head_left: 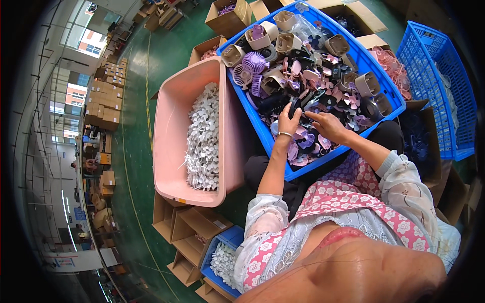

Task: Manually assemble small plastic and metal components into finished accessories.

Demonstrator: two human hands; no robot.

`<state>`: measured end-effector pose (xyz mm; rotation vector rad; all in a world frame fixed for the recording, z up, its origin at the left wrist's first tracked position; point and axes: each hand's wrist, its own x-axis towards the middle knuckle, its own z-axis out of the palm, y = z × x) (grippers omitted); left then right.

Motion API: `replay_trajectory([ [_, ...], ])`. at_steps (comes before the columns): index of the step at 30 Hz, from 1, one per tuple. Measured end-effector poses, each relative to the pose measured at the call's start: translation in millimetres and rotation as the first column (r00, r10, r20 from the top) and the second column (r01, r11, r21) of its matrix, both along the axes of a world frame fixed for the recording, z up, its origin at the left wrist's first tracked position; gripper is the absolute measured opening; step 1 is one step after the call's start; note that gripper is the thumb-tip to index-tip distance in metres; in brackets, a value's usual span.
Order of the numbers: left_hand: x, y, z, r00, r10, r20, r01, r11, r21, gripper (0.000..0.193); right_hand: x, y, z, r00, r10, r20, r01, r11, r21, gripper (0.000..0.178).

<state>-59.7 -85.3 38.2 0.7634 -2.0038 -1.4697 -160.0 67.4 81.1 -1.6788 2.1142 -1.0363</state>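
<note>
Small black rounded part (294,107) is sitting in the left hand (288,122), above the heap and near the middle of the blue tray (263,139). Left hand is pinching it, thumb and fingers closing around it, the part standing out past the fingertips. Right hand (327,126) is hovering just to the right of it, half open, index finger pointing at the part (can't tell whether it's touching or gripping anything).

Around and under both hands, loose pink blades (310,76) and dark pieces are lying mixed. Purple fan grilles (255,61) are sitting toward the tray's left side, beige housings (367,84) along the far and right sides.

Further out: pink tub (172,126) is standing left of the tray, holding white parts (203,136); blue basket (423,86) is standing to the right.

Markings: a pale tag (301,7) is showing on the tray's far rim, a white label (220,223) on an open carton (199,222). A banner (64,262) is hanging far left, its lettering too small and distorted to read.
</note>
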Motion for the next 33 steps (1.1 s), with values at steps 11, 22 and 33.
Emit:
replay_trajectory([
  [11,18.5,-41.6,-7.7,0.999,-0.029,0.019,0.025,0.979,0.204,0.023,2.0,-4.4,9.7,0.951,0.105,-0.291,-0.088,0.994,0.072,0.051],
  [22,0.8,-8.1,28.1,0.919,0.230,-0.319,0.105,0.639,0.762,0.020,-17.4,-8.1,15.7,0.526,-0.164,0.835,0.171,0.982,0.085,0.040],
  [33,13.8,31.9,54.7,0.960,-0.177,-0.215,0.276,0.498,0.822,0.028,-25.1,1.7,27.8,0.717,-0.139,0.683,0.150,0.988,0.044,0.024],
])
